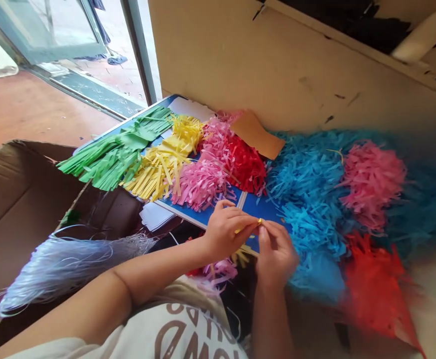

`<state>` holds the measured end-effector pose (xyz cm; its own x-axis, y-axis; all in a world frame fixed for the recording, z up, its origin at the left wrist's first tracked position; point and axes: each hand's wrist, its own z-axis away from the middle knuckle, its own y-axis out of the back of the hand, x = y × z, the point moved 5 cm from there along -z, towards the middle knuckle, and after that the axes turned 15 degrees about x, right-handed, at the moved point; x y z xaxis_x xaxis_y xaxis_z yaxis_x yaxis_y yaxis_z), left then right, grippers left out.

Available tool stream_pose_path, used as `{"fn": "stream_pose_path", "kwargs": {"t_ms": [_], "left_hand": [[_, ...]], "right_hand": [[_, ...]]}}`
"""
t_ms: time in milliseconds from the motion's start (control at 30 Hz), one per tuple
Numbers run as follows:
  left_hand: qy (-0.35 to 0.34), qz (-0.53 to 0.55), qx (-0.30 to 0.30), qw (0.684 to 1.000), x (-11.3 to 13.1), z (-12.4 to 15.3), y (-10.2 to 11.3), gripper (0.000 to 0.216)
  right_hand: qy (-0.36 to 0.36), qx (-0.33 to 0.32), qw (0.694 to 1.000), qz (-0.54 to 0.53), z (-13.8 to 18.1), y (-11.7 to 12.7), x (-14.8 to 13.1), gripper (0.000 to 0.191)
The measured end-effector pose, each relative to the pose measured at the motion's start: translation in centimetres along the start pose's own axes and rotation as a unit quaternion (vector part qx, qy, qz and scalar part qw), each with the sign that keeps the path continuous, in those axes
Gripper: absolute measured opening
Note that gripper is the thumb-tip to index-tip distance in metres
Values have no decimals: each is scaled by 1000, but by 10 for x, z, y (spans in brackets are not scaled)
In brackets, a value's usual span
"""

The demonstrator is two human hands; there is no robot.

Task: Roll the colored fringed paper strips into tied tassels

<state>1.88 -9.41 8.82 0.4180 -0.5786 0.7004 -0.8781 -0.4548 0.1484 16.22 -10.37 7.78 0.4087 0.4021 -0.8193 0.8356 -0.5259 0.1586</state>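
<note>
Yellow, thin, seemingly paper strip [258,221] pinched between left hand [227,229] and right hand [276,252].

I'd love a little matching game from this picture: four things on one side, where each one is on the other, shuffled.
Things:
1. green paper fringe
2. cardboard box
3. bundle of pale strings
4. small yellow strip

Places:
A. pinched between the left hand and the right hand
B. left end of the row on the blue board
C. open, left of the board
D. at the lower left, in front of the box

Pairs: 1-B, 2-C, 3-D, 4-A
</note>
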Motion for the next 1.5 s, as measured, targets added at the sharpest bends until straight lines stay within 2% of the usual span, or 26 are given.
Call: {"fn": "stream_pose_path", "kwargs": {"t_ms": [67,133,200,267,400,467,533,567,600,633,667,700,767,833,900,1033,1133,1267,1367,1500], "left_hand": [[61,74,-35,995,-7,-2,-1,20],[121,142,-74,980,-13,-3,-3,22],[154,179,-103,966,-17,-1,-5,25],[157,186,-119,963,-19,2,-8,25],[126,150,-91,976,-23,6,-9,18],[164,146,-96,971,-31,7,-11,18],[266,186,-110,940,-44,9,-14,22],[331,219,-108,912,-50,11,-15,23],[396,255,-99,877,-56,13,-16,25],[454,290,-92,838,-60,16,-17,28],[500,317,-89,801,-62,19,-19,31],[531,334,-93,773,-64,22,-21,34],[550,342,-111,753,-65,26,-24,38],[535,329,-131,767,-66,27,-25,38],[513,305,-149,788,-67,29,-26,38],[502,275,-177,801,-68,34,-27,39],[500,261,-189,804,-66,38,-30,39],[485,252,-205,812,-61,44,-32,39],[480,245,-205,817,-61,48,-30,40],[497,242,-192,811,-64,52,-28,42]], "right_hand": [[-90,-57,993,-51,-5,1,13,16],[-126,-97,985,-69,-10,2,21,18],[-123,-111,984,-62,-14,2,24,13],[-119,-100,986,-57,-14,2,25,8],[-80,-61,995,-27,-10,3,19,10],[-50,-92,994,-3,-17,1,23,9],[-42,-141,988,50,-37,-1,42,15],[-40,-161,981,100,-52,-1,59,22],[-35,-153,974,166,-72,2,79,27],[-3,-144,955,259,-92,5,100,30],[34,-155,922,353,-111,6,121,32],[37,-169,905,388,-127,7,142,30],[39,-197,877,437,-150,6,176,26],[34,-221,854,470,-159,2,196,23],[34,-242,828,504,-160,-2,204,23],[47,-286,791,539,-156,-10,202,26],[64,-312,781,538,-157,-18,198,31],[70,-329,782,524,-163,-25,198,23],[64,-317,798,508,-171,-23,193,14],[70,-252,842,472,-162,-6,158,23]]}}
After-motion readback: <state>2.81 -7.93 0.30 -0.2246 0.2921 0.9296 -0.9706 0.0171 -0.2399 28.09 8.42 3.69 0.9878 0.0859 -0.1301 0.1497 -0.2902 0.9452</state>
